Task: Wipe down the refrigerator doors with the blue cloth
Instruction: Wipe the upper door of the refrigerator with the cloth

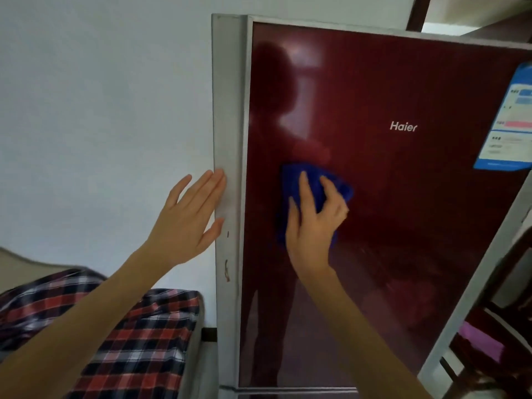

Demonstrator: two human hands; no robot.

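Observation:
A tall refrigerator door [403, 226] with a glossy dark red front and a grey frame fills the right half of the view. My right hand [313, 223] presses the blue cloth [313, 182] flat against the red front near the door's left side, fingers spread and slightly curled over the bunched cloth. My left hand [190, 220] lies with straight fingers against the grey side edge [227, 125] of the refrigerator, level with the cloth. Part of the cloth is hidden under my right hand.
A blue and white energy label [509, 122] sticks to the door's upper right. A white wall [100, 96] is to the left. Red plaid fabric [138, 335] lies over something low at the bottom left. Dark wooden furniture with a purple item [478, 341] stands at the lower right.

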